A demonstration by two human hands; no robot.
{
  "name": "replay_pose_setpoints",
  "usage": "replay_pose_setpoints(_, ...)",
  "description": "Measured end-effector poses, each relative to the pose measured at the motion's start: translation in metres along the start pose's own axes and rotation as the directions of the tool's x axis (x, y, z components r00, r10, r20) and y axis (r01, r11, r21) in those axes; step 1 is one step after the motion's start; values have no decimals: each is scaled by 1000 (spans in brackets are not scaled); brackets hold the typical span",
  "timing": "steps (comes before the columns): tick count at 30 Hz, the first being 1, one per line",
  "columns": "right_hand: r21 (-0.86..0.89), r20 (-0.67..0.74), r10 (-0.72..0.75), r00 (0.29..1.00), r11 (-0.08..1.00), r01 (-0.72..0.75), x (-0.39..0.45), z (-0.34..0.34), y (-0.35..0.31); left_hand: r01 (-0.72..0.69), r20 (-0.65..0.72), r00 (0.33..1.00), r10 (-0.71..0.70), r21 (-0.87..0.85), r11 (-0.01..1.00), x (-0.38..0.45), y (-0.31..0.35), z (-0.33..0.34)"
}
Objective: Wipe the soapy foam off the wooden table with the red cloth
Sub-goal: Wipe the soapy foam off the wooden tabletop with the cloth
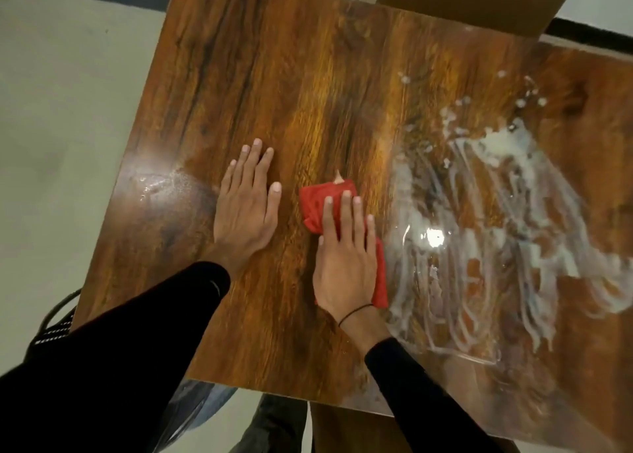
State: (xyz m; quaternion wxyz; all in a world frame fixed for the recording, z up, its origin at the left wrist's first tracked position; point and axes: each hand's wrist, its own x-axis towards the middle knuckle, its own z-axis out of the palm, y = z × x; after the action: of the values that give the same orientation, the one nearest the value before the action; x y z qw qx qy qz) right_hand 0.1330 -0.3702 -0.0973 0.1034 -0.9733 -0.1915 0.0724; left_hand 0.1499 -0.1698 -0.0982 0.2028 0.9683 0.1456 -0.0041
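Right hand (346, 264) presses flat, fingers straight, on the red cloth (317, 209) mid-table. Left hand (245, 209) lies flat at nine o'clock. Soapy foam (496, 219) streaks the wooden table (308, 75) at three o'clock.

both arms reach forward from the bottom of the view in black sleeves. the left hand (245, 209) lies flat, palm down, fingers straight and slightly spread, pointing away from the body, thumb out to the right. the right hand (346, 264) is also palm down, fingers straight and close together, pressing down on the red cloth (313, 209). its sleeve is pulled back above the wrist, where a thin black band (354, 314) circles it. the two hands sit near each other, not touching.
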Motion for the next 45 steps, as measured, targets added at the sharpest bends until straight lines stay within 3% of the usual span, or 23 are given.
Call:
replay_pose_setpoints(5, -38, 17, -247, 969, 968, 248, 66, 2, -7, 58, -75, 995, -61, -33, 998, -2, -3, 8)
replay_pose_setpoints(11, -72, 20, -321, 947, 944, 321, 196, -17, -27, 67, -54, 996, -65, 47, 997, 0, -4, 9)
replay_pose_setpoints(13, -73, -5, -259, 966, 963, 258, 226, -24, -20, 64, -44, 997, -61, 57, 996, 1, -4, 9)
replay_pose_setpoints(16, -34, -70, -6, 998, 999, 4, 250, -33, 5, 68, -40, 997, -66, 46, 997, 1, -4, 8)
replay_pose_setpoints(19, 25, -113, 249, 962, 969, -247, 247, -37, 29, 68, -43, 997, -67, 33, 997, 2, -3, 6)
replay_pose_setpoints(22, 47, -130, 368, 921, 930, -365, 216, -34, 35, 71, -40, 997, -69, 37, 997, 2, -3, 6)
replay_pose_setpoints(26, 34, -106, 307, 946, 952, -305, 155, -26, 14, -6, -23, 1000, 8, 75, 997, 4, -4, 7)
replay_pose_setpoints(30, -41, 16, -13, 1000, 999, 14, 118, -16, -8, -97, -14, 995, 99, 114, 989, 5, -4, 7)
replay_pose_setpoints(33, -49, 9, -164, 986, 985, 164, 137, -14, -3, -94, -20, 995, 97, 124, 988, 5, -3, 6)
replay_pose_setpoints(36, -85, -12, -224, 975, 971, 222, 178, -19, 8, -89, -12, 996, 91, 125, 988, 4, -1, 6)
replay_pose_setpoints(40, -114, 5, -157, 988, 981, 156, 233, -38, 24, -101, -10, 994, 104, 155, 983, 4, -2, 6)
replay_pose_setpoints(45, -114, -119, 155, 981, 979, -169, 256, -70, 79, -90, -9, 996, 92, 129, 988, 4, -2, 4)
